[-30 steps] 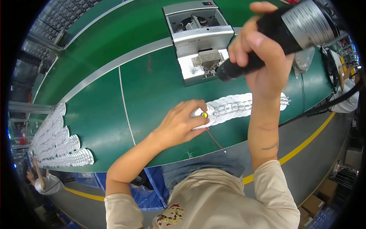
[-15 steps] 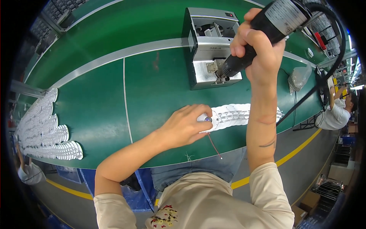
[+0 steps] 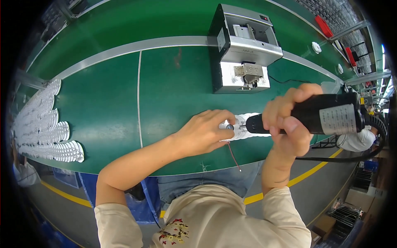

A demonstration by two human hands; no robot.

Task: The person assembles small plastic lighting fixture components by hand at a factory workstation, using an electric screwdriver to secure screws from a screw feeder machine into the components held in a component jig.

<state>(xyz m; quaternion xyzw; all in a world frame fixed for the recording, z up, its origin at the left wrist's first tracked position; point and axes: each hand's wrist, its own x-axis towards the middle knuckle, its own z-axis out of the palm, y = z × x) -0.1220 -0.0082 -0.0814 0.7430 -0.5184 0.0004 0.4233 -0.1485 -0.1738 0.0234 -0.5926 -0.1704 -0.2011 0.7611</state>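
Note:
My right hand (image 3: 289, 118) is wrapped around a black electric screwdriver (image 3: 328, 113). Its tip points left, at a small white round housing with a dark round centre (image 3: 230, 127) on the green table. Around that housing the fingers of my left hand (image 3: 203, 131) are closed, keeping it against the tabletop. A thin dark red wire (image 3: 234, 155) trails from it toward the table's near edge. Just right of the housing, a row of overlapping white parts (image 3: 251, 116) runs partly hidden beneath the screwdriver. Whether the bit touches the housing is hard to make out.
A silver and black screw feeder (image 3: 248, 53) stands beyond my hands. Several rows of stacked white parts (image 3: 49, 130) lie at the far left. The screwdriver's black cable (image 3: 343, 159) loops at the right. Red bins (image 3: 324, 27) sit far right; another person (image 3: 359, 139) is beyond them.
My right hand has brought the screwdriver down from the screw feeder to the white housing, turning it nearly level. My left hand still holds the housing in about the same place.

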